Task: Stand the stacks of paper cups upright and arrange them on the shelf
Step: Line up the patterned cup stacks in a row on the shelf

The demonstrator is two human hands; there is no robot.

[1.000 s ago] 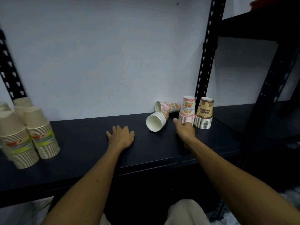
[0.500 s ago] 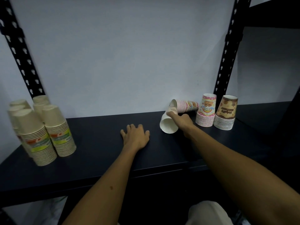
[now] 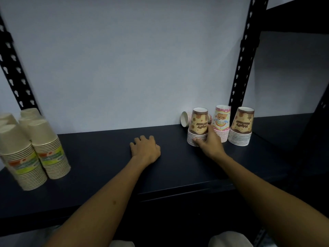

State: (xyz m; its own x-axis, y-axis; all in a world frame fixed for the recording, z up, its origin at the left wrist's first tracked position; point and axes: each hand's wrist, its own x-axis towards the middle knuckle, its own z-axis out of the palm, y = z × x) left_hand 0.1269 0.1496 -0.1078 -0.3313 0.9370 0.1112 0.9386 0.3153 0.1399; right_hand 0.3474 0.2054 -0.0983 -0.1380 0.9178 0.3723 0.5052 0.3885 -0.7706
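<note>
Gripping the brown cup stack (image 3: pixel 198 128) low on its rims, my right hand (image 3: pixel 208 142) has it upright near the shelf's (image 3: pixel 106 157) back edge. What remains, I judge, is the toppled pink stack (image 3: pixel 186 118): just behind the brown one against the wall, long axis running along the back edge, mouth facing left. My right hand is nearer; my left hand (image 3: pixel 145 151) rests flat mid-shelf.
</note>
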